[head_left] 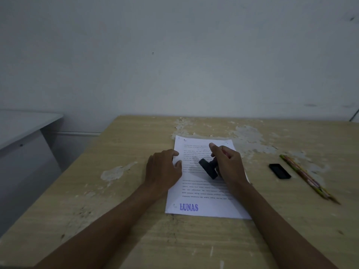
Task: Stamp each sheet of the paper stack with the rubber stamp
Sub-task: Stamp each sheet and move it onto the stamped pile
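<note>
Grip: the right hand (230, 164) has its fingers curled round the handle of the rubber stamp (208, 167), thumb raised at the far side; the stamp is tilted, its flat face turned toward the left hand and lifted off the page, with a shadow under it.
Steadying hand: the left hand (165, 167) lies just left of the stamp, fingers loosely spread, fingertips resting on the left edge of the paper stack (206, 193).
Task's thing: the paper stack lies flat directly under both hands on the table (136, 220).
Done: the top sheet already carries a blue "LUNAS" mark (189, 207), nearer the person than the grip, at the sheet's near left corner.
Left: how many sheets lie under it, and whether any are stamped, cannot be told; my guess is the top sheet must be turned aside next.
Around: to the right of the grip, well apart, a small black block (279, 171), perhaps an ink pad, and beyond it some pencils (307, 176).
In the way: nothing lies on the page; the peeling table surface is beyond the stack.
</note>
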